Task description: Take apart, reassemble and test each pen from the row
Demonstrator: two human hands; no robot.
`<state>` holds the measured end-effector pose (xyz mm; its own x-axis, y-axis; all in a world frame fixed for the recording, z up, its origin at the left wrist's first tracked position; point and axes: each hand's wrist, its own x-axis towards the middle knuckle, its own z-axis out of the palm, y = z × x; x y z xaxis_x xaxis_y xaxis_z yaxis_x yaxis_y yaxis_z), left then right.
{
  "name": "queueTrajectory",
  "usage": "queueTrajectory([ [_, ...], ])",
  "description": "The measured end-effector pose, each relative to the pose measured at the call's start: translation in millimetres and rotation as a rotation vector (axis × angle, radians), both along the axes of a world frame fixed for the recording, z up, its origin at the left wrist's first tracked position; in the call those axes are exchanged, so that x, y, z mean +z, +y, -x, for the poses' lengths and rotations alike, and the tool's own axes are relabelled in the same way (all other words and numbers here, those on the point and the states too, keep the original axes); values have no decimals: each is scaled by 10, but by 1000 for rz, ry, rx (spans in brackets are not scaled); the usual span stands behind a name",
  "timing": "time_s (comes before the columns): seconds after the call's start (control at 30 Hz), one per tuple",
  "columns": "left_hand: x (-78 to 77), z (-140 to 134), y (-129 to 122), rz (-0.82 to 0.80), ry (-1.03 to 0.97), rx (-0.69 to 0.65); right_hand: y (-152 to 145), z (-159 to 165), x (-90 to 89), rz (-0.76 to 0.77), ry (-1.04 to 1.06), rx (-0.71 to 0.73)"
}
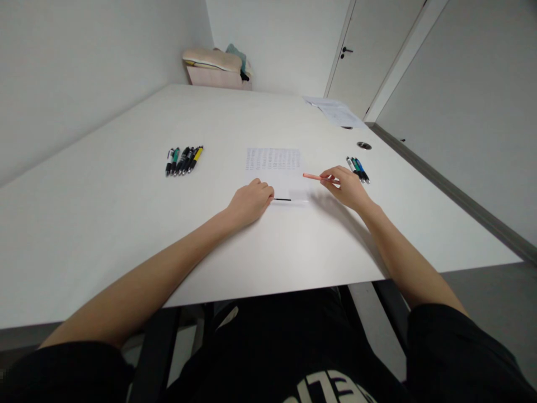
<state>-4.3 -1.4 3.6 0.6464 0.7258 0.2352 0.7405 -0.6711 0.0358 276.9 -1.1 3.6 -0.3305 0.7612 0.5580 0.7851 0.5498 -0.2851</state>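
Note:
My left hand rests low over the table with its fingers curled closed at the end of a thin pen refill. The refill is partly black and partly clear, and lies level across the lower part of a printed sheet of paper. My right hand is raised above the table to the right of the paper. Its fingers pinch a slim orange pen barrel, which points left towards the sheet. Part of the barrel is hidden behind the fingers.
Several pens lie in a row at the left. Another group of pens lies just beyond my right hand. More papers and a round table grommet are at the far right. The table's front edge is close to my body.

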Motion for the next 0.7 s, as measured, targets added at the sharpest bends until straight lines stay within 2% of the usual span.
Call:
queueTrajectory([
  [0.17, 165, 219, 95, -25, -101, 122, -5, -6, 5, 6, 13, -24],
  [0.27, 198, 342, 168, -75, -135, 170, -9, 15, 0, 1, 1, -19],
  [0.7, 149, 338, 182, -153, -130, 115, -11, 152, -31, -35, -46, 44],
])
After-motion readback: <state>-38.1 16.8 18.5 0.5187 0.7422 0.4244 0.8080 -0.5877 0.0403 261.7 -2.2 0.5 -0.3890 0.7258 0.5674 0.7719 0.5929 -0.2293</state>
